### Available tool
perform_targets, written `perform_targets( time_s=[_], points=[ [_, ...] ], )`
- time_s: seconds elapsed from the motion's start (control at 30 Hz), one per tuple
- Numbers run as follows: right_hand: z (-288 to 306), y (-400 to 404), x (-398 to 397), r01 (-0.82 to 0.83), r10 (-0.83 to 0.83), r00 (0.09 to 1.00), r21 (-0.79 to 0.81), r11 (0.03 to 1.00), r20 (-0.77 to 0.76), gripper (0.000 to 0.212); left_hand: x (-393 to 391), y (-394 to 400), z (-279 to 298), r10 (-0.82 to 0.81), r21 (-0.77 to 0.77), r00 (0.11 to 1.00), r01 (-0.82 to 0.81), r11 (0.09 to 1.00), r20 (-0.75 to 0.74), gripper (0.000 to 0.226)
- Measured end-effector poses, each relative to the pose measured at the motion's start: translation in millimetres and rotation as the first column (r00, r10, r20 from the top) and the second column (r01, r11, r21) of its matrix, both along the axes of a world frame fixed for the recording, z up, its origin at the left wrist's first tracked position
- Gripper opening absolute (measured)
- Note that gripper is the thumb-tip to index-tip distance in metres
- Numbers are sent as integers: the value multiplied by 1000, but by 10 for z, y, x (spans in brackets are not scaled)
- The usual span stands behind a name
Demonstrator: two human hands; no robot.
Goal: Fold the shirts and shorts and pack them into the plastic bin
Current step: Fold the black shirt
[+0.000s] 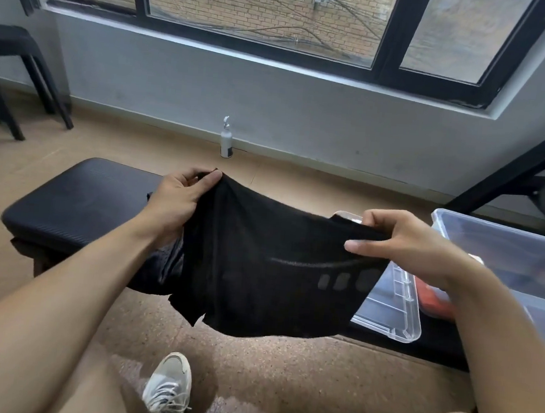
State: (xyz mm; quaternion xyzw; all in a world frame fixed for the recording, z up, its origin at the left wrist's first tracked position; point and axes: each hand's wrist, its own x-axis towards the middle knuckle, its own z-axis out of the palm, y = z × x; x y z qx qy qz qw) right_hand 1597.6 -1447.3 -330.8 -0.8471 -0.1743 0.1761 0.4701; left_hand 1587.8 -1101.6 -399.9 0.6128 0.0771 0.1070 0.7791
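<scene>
The black shorts (268,272) hang spread in the air between both hands, above the near edge of the black padded worktop (81,196). Their top edge runs from the far left down to the right, and the loose lower hem dangles over the speckled floor (283,372). A faint curved line and three dull grey blocks (some printed mark) show on the right part of the cloth.

The left hand (176,198) has its grip clenched on the shorts at the upper left corner, thumb and fingers pinching a bunch of fabric. The right hand (406,241) grasps the right end of the top edge, fingers curled over it and the thumb pointing left beneath.

Behind the shorts, on the right part of the worktop, lies a clear plastic lid (390,309), partly hidden by the cloth. Just right of it stands the clear plastic bin (505,240), with something orange-red (434,299) showing low at its near side under the right forearm; whether it lies inside the bin I cannot tell.

Near the bottom edge a grey and white sneaker (168,388) rests on the floor. Farther off, a small white bottle (227,139) stands against the grey wall below the black-framed window (388,35), and a black stool (15,75) is at the far left
</scene>
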Motion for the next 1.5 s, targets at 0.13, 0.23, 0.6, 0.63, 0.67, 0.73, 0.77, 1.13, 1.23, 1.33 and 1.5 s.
perform_targets(
  time_s=[0.13, 0.23, 0.6, 0.63, 0.67, 0.73, 0.77, 1.13, 1.23, 1.33, 1.5],
  points=[
    [-237, 26, 85, 258, -267, 948, 74, 963, 171, 32, 39, 23, -58, 124, 126, 992, -125, 984, 11, 6],
    [-339, 15, 114, 341, -344, 910, 54, 938, 230, 22, 10, 11, -45, 96, 142, 995, -95, 985, 1, 4],
    [-243, -29, -37, 103, -95, 994, -191, 976, 53, 64, -29, -29, 53, -87, 103, 996, 87, 991, -9, 23],
    [-286, -17, -41, 89, -68, 993, -237, 968, 93, 65, -54, -71, 82, -126, 106, 992, 126, 986, -4, 20],
    [-337, 25, -41, 92, -49, 983, -249, 964, 176, 60, -87, -133, 113, -159, 129, 987, 158, 979, -3, 16],
    [-411, 213, -60, 65, -18, 951, -141, 988, 310, 60, -163, -303, 170, -224, 248, 975, 219, 944, -8, 15],
    [-420, 342, -92, 14, 15, 941, -85, 996, 339, 65, -199, -401, 194, -266, 325, 964, 254, 911, -8, 15],
    [-489, 794, -285, -41, 17, 994, 224, 974, 110, 12, -223, -757, 162, -392, 368, 917, 391, 843, -77, 22],
    [-431, 780, -257, 66, -104, 991, 365, 929, 87, 11, -189, -682, 42, -547, 363, 817, 573, 735, -184, 32],
    [-374, 724, -240, 104, -146, 987, 431, 897, 64, 10, -169, -660, -46, -667, 316, 703, 709, 631, -246, 33],
    [-305, 642, -224, 198, -233, 972, 490, 849, 11, 9, -152, -711, -71, -477, 418, 857, 513, 750, -196, 22]
  ],
)
